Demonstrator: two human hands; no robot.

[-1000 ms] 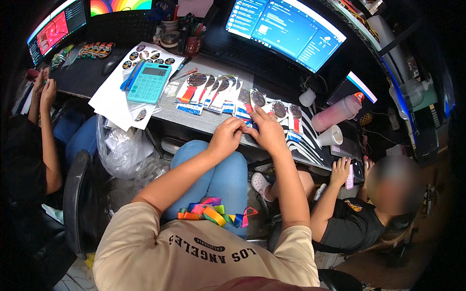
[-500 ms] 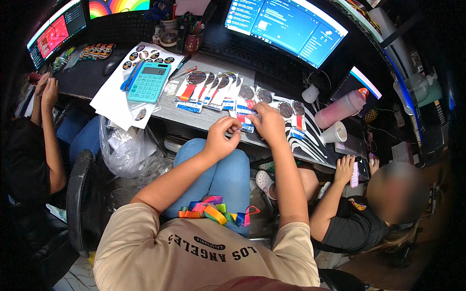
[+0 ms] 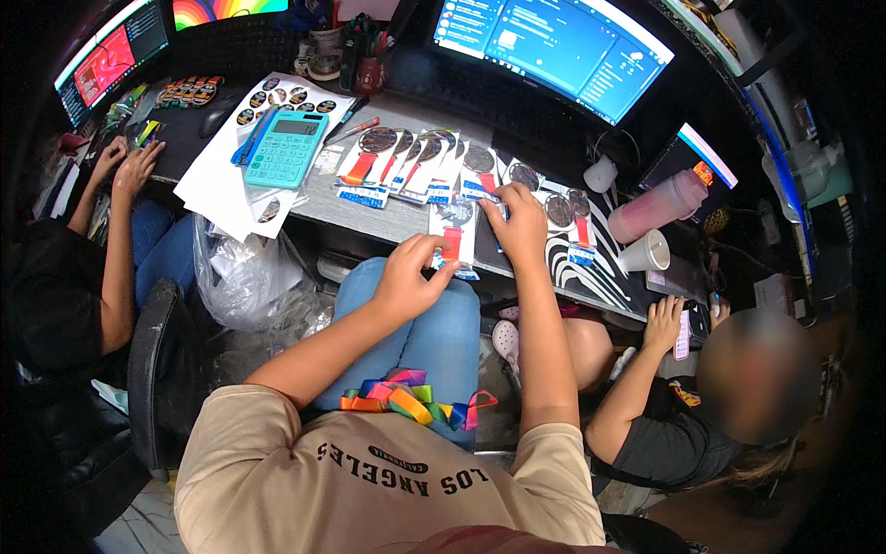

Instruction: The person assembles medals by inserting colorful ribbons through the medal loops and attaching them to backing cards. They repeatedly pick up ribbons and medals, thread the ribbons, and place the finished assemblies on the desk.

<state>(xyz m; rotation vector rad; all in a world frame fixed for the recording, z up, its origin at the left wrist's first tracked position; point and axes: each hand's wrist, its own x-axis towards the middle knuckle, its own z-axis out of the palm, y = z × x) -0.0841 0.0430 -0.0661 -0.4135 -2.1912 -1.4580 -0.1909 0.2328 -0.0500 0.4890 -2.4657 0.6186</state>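
My left hand is over the near edge of the desk, its thumb and fingers closed on the lower end of a packaged medal. That packet is clear and white, with a dark disc, a red ribbon and a blue strip. Just to its right, my right hand bends its fingers over another packaged medal, hiding the middle of it. Behind my hands is one more packaged medal, and several overlapping packaged medals lie to the left. Folded coloured ribbons rest on my lap.
A turquoise calculator sits on white sheets at the left. Right of my hands are more packets, a white cup and a pink bottle. People sit on both sides; a clear plastic bag hangs below the desk.
A packaged medal now shows upright in my left hand, drawn toward me from the group. My right hand has shifted slightly right. The person at the left has moved their hands over the desk.
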